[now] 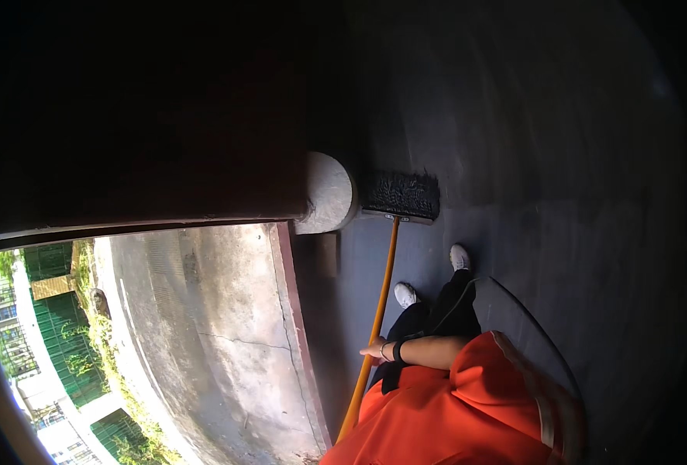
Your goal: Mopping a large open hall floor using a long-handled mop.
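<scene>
A push broom with dense black bristles [404,193] rests on the dark grey floor, a little beyond my feet. Its orange-yellow handle [387,273] slants from the head down past my left side, where my orange shirt borders its lower end. My right hand [374,350] reaches across my body and grips this handle about midway down the visible length. A bracelet and a black band circle that wrist. My left hand is out of view.
A rounded pale pillar [329,192] stands just left of the broom head, beside a dark wall [145,116]. Left of me, a reddish edge [300,325] borders sunlit cracked concrete [233,325]. My white shoes [460,257] are near the broom; a dark cable [529,317] curves at right.
</scene>
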Motion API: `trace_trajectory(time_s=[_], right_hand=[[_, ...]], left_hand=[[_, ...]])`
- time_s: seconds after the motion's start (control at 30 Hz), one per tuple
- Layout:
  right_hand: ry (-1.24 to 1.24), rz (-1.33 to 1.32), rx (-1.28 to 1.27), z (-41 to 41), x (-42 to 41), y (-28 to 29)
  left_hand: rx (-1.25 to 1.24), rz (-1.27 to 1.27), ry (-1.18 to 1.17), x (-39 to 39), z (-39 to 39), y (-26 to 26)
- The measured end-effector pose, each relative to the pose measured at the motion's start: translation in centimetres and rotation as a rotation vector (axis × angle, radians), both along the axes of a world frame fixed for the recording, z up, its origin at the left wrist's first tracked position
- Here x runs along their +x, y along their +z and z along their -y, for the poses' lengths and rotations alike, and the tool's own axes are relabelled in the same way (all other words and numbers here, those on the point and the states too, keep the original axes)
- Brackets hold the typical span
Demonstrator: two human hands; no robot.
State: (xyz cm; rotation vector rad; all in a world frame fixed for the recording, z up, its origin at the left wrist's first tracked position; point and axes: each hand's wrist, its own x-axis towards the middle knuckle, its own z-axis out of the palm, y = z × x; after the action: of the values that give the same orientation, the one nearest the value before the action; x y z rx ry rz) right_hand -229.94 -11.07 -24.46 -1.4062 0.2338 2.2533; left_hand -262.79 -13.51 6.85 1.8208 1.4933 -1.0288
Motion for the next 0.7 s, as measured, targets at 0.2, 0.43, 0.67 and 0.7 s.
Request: trace_trajectory(time_s=[0.2,0.43,0.67,0.7], right_hand=[[-0.254,-0.154,-0.018,-2.8,-1.8,4.4],[-0.545,-0.076,-0.003,-8.0,4.2,9.1],[-1.106,-0.162,-0.060,-7.7,14.4,5.1],[-1.173,-0.164,-0.057,-7.0,16.8,4.7]], left_hand=[[0.205,-0.316,-0.648,-17.8,-0.7,2.0],[0.539,-0.261,-0.832,7.9,-17.3,13.1],[0.596,-0.392,-1.340,28.3,-26.9,11.1],[0.558,-0.432,-1.337,32.6,-26.9,10.1]])
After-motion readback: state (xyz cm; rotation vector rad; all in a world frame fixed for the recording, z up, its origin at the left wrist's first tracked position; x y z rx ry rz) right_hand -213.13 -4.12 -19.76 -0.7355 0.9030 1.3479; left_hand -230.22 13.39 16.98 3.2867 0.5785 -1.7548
